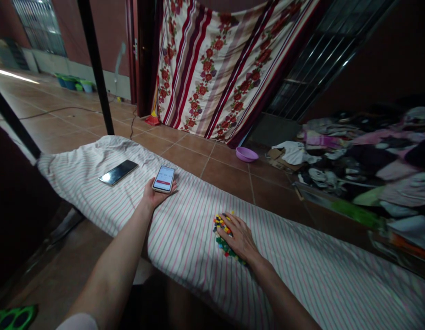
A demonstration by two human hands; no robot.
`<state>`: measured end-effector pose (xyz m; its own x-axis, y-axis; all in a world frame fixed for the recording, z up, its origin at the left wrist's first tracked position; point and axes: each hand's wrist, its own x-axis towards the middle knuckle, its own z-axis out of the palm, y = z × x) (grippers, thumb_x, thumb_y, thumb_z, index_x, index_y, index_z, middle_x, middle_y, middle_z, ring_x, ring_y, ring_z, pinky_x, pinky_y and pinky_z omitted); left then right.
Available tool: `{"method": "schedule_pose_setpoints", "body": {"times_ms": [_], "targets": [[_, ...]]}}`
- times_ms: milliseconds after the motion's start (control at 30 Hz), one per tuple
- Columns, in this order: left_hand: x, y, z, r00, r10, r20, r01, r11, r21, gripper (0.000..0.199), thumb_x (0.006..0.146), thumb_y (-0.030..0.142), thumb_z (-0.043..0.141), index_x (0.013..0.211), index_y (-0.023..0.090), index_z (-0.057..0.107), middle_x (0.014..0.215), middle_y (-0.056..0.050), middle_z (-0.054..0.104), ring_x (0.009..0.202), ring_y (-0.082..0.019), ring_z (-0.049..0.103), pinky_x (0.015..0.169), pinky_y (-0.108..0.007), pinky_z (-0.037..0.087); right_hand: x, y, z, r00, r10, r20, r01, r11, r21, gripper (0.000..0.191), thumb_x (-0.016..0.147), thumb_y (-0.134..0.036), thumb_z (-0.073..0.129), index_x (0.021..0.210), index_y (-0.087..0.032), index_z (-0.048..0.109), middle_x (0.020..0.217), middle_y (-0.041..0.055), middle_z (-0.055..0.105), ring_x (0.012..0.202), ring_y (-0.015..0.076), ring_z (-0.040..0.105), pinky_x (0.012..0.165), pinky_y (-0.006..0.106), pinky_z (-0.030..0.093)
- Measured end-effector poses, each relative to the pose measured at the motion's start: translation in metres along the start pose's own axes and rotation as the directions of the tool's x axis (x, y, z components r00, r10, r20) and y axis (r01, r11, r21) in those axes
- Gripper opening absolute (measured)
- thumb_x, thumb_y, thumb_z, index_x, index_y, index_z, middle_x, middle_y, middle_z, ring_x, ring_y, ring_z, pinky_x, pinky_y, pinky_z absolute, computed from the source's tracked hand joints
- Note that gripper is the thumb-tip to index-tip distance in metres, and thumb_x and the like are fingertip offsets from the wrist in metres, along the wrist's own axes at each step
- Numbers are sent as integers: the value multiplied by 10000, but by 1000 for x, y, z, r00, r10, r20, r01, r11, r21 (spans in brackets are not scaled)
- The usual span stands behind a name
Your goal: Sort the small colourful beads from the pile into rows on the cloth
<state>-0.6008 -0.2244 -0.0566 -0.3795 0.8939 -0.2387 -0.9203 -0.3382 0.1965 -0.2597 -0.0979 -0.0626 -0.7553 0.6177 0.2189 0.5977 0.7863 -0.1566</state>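
My left hand (pixel 156 196) is closed around a smartphone (pixel 163 178) with its lit screen facing up, held over the striped sheet. My right hand (pixel 240 234) lies palm down on a small heap of colourful little pieces (pixel 223 222), its fingers stretched out. Yellow, orange, black, green, red and blue ones show beside and under the hand; they look like tiny blocks, too small to name surely. Part of the heap is hidden by the palm. To the left of the held phone, a dark tablet or large phone (pixel 119 172) rests flat on the sheet.
The striped sheet (pixel 185 238) covers a bed-like surface. Beyond its far edge are floor tiles (pixel 190 158), a purple basin (pixel 247 154) and a hanging flowered blanket (pixel 215 68). Piled clothes (pixel 370 151) lie at right. A dark pole (pixel 95 68) rises at the far left corner.
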Motion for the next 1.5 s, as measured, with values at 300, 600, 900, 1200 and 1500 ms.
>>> {"method": "schedule_pose_setpoints", "body": {"times_ms": [300, 600, 900, 1200, 1500], "targets": [[5, 6, -1, 998, -50, -23, 49, 998, -51, 600, 919, 392, 318, 1417, 73, 414, 1296, -282, 567, 1170, -416, 583, 771, -581, 572, -34, -10, -4, 991, -104, -82, 99, 993, -65, 537, 905, -513, 477, 1380, -276, 559, 1447, 69, 522, 1297, 304, 482, 1051, 484, 414], [5, 14, 0, 993, -103, -62, 97, 991, -96, 643, 915, 457, 317, 1450, 104, 368, 1403, -297, 471, 1246, -453, 520, 745, -622, 566, -35, -8, 4, 982, -107, -153, 97, 993, -74, 495, 923, -500, 458, 1349, -283, 590, 1430, 59, 540, 1287, 301, 500, 1045, 490, 425], [7, 31, -1, 985, -82, -152, 73, 995, -63, 704, 903, 572, 267, 1459, 148, 350, 1448, -286, 420, 1306, -498, 437, 704, -673, 541, -34, -3, 5, 985, -105, -136, 92, 991, -95, 496, 931, -502, 444, 1356, -286, 581, 1428, 54, 543, 1286, 285, 507, 1042, 473, 429], [-8, 56, 0, 970, -34, -239, 23, 999, -48, 613, 899, 518, 274, 1433, 242, 389, 1397, -215, 512, 1285, -449, 487, 812, -747, 465, -34, -7, 5, 979, -105, -177, 91, 992, -89, 483, 930, -495, 445, 1338, -282, 595, 1405, 60, 562, 1274, 279, 509, 1027, 463, 433], [-33, 61, 31, 935, -46, -352, 35, 999, -37, 618, 897, 430, 305, 1427, 121, 376, 1330, -253, 548, 1197, -430, 569, 737, -688, 520, -33, 0, 9, 967, -161, -196, 130, 978, -161, 462, 938, -485, 453, 1324, -282, 604, 1379, 59, 580, 1245, 263, 528, 992, 441, 469]]}}
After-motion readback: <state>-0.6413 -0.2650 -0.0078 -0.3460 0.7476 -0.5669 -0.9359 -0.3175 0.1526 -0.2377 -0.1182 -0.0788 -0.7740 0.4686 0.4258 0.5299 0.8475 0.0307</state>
